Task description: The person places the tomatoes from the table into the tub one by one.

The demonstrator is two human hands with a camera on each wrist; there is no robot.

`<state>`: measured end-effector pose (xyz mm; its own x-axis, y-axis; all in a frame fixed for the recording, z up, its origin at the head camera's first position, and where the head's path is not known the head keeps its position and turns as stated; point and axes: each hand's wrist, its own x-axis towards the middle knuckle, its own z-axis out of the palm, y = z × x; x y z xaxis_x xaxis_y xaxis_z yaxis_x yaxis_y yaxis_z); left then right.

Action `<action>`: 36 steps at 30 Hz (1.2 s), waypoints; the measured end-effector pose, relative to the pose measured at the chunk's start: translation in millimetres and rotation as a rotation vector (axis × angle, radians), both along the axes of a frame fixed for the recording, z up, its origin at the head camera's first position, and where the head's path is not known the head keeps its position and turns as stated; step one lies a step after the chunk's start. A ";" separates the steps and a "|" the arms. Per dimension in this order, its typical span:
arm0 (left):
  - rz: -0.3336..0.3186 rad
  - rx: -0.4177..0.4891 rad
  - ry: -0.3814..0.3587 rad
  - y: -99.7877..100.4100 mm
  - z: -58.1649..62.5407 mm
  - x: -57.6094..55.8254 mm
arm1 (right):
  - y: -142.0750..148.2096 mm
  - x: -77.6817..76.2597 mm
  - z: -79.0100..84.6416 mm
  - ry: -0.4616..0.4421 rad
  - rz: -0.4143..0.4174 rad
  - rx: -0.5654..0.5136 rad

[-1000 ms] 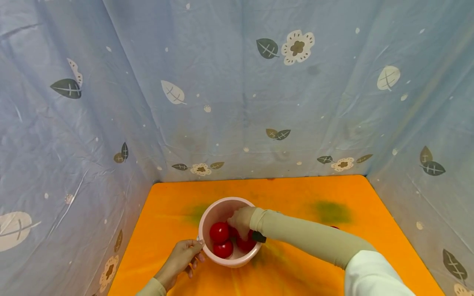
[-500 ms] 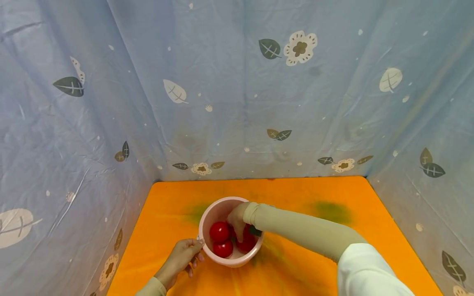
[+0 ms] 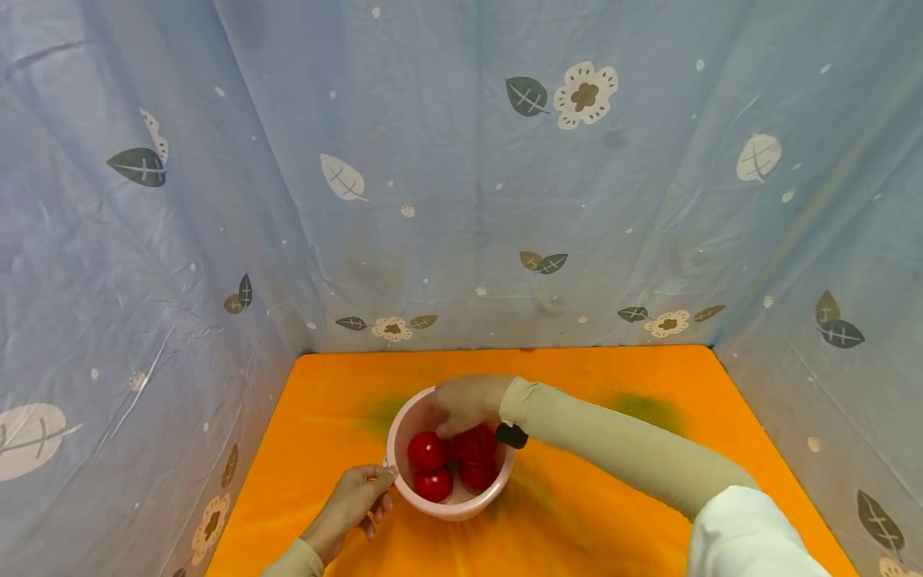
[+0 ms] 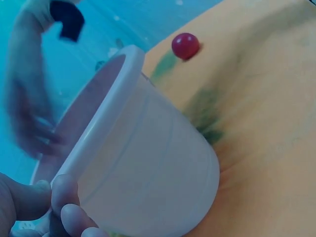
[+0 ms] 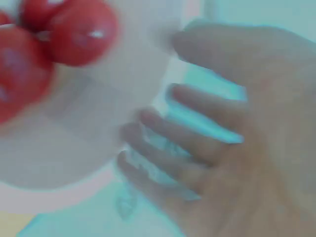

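Observation:
A pale pink bucket (image 3: 454, 511) stands on the orange cloth, with several shiny red round fruits (image 3: 428, 451), tomato-like, lying inside. My left hand (image 3: 352, 498) pinches the bucket's left rim between thumb and forefinger, as the left wrist view also shows. Over the far rim is my right hand (image 3: 470, 401), blurred by motion. In the right wrist view its fingers (image 5: 182, 136) are spread apart and hold nothing, beside the red fruits (image 5: 84, 32). Another red fruit (image 4: 185, 46) rests on the cloth outside the bucket; in the head view my right arm hides it.
The orange cloth (image 3: 346, 385) covers the table surface. Blue curtains (image 3: 433, 272) printed with leaves and flowers hang at the back and both sides. A black band-like thing (image 3: 512, 435) sits at my right wrist.
My right hand has let go of a red fruit and risen from inside the bucket toward its far rim. That fruit now lies on the others. My left hand stays on the rim.

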<state>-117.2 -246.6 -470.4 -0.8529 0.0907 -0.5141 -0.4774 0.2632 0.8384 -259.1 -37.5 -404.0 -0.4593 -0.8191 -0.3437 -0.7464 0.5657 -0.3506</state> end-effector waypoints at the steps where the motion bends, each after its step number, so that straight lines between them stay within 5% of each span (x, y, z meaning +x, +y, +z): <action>1: -0.001 0.003 -0.002 0.4 -0.1 -0.1 | 5.7 -0.8 7.0 0.000 -0.020 -0.083; 4: 0.001 0.003 -0.004 0.8 -0.3 0.1 | 26.4 -0.3 26.0 0.067 -0.103 -0.275; 8: 0.004 -0.008 -0.005 0.2 -0.4 0.1 | 60.3 0.6 34.9 0.225 -0.219 -0.390; 20: -0.002 -0.024 -0.018 2.8 -3.3 0.6 | 183.6 -2.1 -3.1 0.434 -0.595 -0.406; 28: 0.001 -0.039 -0.016 1.4 -5.0 2.8 | 251.0 11.1 -46.5 0.324 -0.825 -0.324; 36: 0.007 -0.048 -0.016 3.2 -4.5 3.1 | 275.1 23.8 -92.9 0.247 -0.895 -0.259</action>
<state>-114.1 -243.4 -474.9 -0.8451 0.0595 -0.5313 -0.4925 0.2998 0.8170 -235.3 237.5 -496.9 -0.9858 -0.1676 -0.0116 -0.1458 0.8883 -0.4356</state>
